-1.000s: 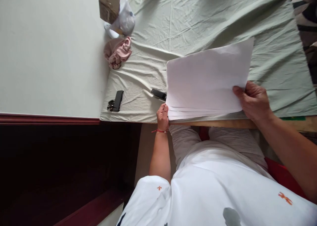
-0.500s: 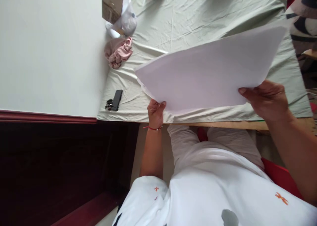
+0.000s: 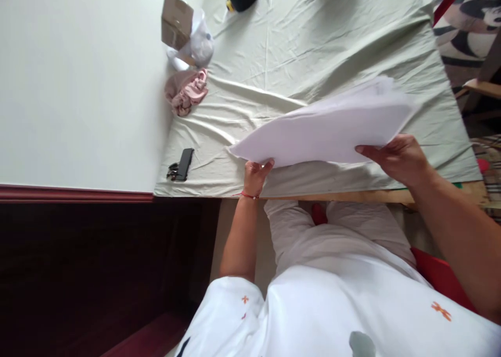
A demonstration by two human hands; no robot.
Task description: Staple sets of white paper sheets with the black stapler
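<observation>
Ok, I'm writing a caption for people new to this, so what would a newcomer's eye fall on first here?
Most likely the white paper sheets, held between the left hand and the right hand over the pale green cloth. After that, perhaps the crumpled pink fabric by the wall at picture left, with a brown cardboard box beyond it.
</observation>
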